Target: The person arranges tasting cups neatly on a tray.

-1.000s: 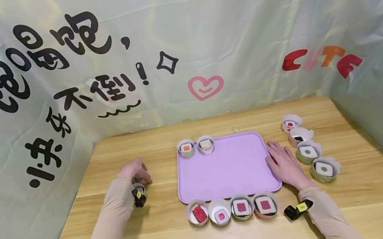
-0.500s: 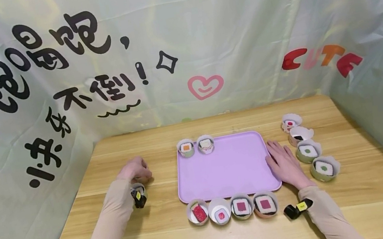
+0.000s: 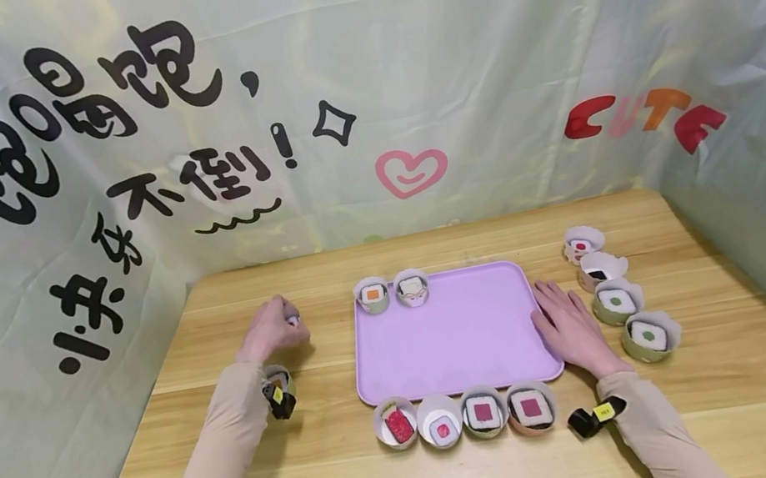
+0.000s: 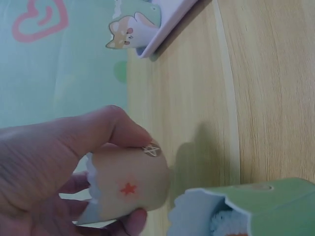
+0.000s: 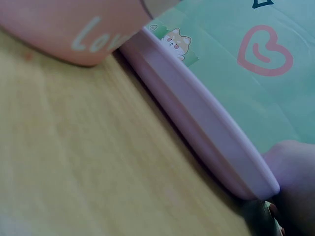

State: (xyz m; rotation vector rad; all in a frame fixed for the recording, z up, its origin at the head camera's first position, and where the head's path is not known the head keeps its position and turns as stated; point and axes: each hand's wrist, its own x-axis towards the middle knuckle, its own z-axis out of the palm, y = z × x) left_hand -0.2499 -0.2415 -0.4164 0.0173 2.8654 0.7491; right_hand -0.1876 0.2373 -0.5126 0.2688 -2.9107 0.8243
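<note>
My left hand [image 3: 272, 331] grips a tan paper cup [image 4: 130, 187] with a red star and a scalloped white rim, left of the purple tray [image 3: 475, 333]. In the left wrist view the thumb lies along its side, other fingers curl round beneath, and a shadow falls on the table beside it. Close to that wrist stands a green paper cup [image 4: 283, 204] with a filling inside, partly covered by the wrist camera in the head view. My right hand [image 3: 571, 328] lies flat with straight fingers at the tray's right edge, fingertips touching the rim.
Two filled cups, one with an orange-centred piece [image 3: 372, 296] and one with a pale piece [image 3: 412, 289], stand at the tray's far left. Several cups [image 3: 484, 415] line its near edge. More cups [image 3: 647, 338] form a column right of my right hand. Cloth walls surround the table.
My left hand has moved slightly away from me and to the right with the tan cup, uncovering more of the green cup. The right hand and tray have not moved.
</note>
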